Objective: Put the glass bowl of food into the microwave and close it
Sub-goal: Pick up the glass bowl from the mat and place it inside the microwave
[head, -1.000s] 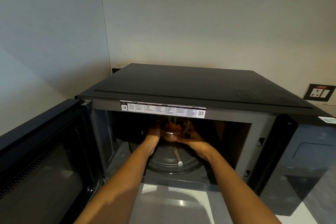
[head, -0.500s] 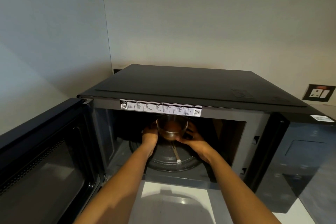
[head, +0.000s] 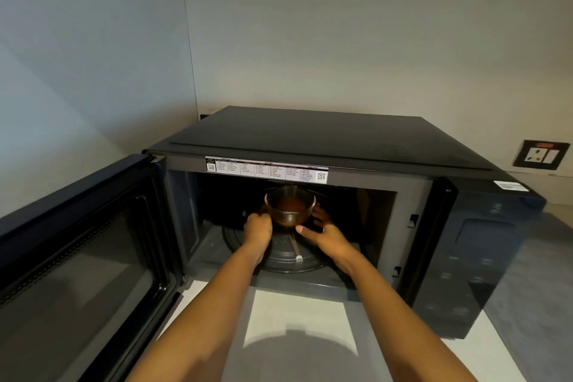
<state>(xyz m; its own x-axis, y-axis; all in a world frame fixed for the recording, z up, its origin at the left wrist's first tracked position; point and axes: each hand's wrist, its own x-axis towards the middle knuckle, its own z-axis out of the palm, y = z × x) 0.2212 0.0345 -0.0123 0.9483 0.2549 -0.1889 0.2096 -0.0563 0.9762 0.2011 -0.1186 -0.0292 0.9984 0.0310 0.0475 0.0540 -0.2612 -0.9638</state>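
Note:
A clear glass bowl (head: 290, 206) with brown food sits inside the black microwave (head: 325, 136), over the round turntable (head: 285, 253). My left hand (head: 258, 228) cups the bowl's left side. My right hand (head: 324, 231) is at its right side, fingers spread against the glass. The microwave door (head: 80, 257) stands swung wide open to the left. Whether the bowl rests on the turntable or hangs just above it I cannot tell.
A white counter (head: 297, 316) lies in front of the microwave. A wall socket (head: 541, 155) is on the back wall at the right. The microwave's dark control panel (head: 483, 254) is on its right. A wall corner stands close behind on the left.
Both hands have carried the bowl lower and deeper into the cavity. The right hand's fingers have loosened and spread.

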